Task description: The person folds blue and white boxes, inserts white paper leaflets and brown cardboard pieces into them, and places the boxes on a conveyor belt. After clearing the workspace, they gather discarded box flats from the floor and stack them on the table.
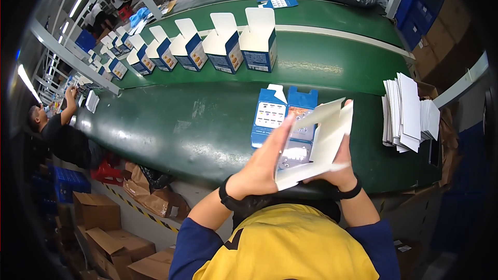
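My left hand (263, 162) and my right hand (338, 168) both grip a flat white carton blank (322, 137), partly folded, held just above the near edge of the green conveyor belt (171, 129). The left palm presses along its left side and the right hand supports it from beneath. Under the blank lie flat blue cartons (280, 111) on the belt. A black band sits on each wrist.
A row of several erected blue and white boxes (223, 44) with open lids stands on the far belt. A stack of white blanks (407, 114) lies at the right. Another person (57, 129) works at far left. Brown cardboard boxes (104, 228) sit on the floor.
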The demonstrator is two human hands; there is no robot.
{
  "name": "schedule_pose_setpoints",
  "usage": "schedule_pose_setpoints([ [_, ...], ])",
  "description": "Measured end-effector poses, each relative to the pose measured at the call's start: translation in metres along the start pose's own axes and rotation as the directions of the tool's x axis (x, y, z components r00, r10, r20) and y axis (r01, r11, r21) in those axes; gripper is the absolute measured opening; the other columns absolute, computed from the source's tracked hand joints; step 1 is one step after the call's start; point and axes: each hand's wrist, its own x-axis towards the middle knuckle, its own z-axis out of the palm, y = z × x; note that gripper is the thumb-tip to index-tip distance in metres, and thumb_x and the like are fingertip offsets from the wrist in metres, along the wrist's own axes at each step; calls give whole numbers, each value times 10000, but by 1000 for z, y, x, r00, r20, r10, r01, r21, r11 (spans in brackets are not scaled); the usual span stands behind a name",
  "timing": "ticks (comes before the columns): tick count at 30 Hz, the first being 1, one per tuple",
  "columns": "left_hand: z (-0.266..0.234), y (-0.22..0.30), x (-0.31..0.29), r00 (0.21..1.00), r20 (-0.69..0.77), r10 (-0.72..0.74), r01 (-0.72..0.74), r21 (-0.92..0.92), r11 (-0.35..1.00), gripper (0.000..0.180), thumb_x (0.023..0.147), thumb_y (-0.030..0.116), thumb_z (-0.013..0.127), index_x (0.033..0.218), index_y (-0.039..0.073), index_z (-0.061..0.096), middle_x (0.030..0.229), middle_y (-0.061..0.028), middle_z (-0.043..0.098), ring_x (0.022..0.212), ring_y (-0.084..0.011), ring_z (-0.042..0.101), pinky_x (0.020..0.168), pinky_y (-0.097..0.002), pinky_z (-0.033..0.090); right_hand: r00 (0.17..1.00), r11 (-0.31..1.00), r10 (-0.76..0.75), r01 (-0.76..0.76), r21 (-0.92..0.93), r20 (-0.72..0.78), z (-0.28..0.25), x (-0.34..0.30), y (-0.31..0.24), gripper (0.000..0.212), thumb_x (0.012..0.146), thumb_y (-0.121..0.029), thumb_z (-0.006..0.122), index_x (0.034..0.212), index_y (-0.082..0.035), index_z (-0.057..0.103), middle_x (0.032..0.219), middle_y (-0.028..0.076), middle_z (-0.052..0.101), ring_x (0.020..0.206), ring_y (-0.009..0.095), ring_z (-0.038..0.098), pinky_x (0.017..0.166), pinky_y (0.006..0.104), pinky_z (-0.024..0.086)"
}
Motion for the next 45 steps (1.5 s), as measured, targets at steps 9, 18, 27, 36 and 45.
schedule_pose_setpoints([
  [9, -12, -9, 4, 914, -228, 335, -258, 310, 915, 922, 654, 1, 712, 1416, 143, 213, 1263, -189, 395, 1212, -417, 405, 1038, -549, 275, 931, 992, -127, 111, 68, 342, -20, 2, -32, 1192, 462, -296, 899, 1414, -57, 221, 1428, 144, 302, 1345, 284, 249, 1091, 397, 207],
  [18, 0, -9, 4, 914, -265, 307, -234, 276, 932, 861, 635, -15, 720, 1372, 164, 314, 1254, -190, 400, 1188, -420, 426, 1025, -555, 292, 981, 970, -3, -45, 240, 194, -15, 0, -32, 945, 643, -218, 811, 1385, -14, 263, 1420, 149, 322, 1358, 276, 226, 1101, 392, 176],
  [27, 18, -2, 8, 890, -252, 380, -319, 252, 914, 535, 616, 24, 727, 1119, 138, 582, 1260, -207, 392, 1180, -416, 422, 1015, -549, 304, 999, 771, 36, -28, 637, 1, -2, 2, -39, 687, 756, -26, 682, 1346, 22, 334, 1342, 125, 417, 1267, 252, 372, 1089, 382, 202],
  [36, 12, 6, 11, 963, -142, 231, -217, 107, 970, 360, 572, 25, 719, 908, 90, 608, 1237, -236, 410, 1159, -424, 431, 1009, -549, 316, 949, 943, -246, 282, -179, 195, -31, -2, -28, 789, 695, -428, 725, 1338, -82, 426, 1152, 139, 551, 1145, 329, 491, 1032, 469, 313],
  [45, 7, -1, 15, 951, -175, 256, -240, 108, 965, 350, 578, 9, 697, 895, 100, 578, 1217, -224, 427, 1130, -414, 457, 1008, -574, 306, 952, 916, -229, 281, -287, 202, -30, 14, -44, 484, 672, -201, 780, 1109, -60, 627, 1183, 182, 563, 1083, 300, 555, 875, 342, 459],
])
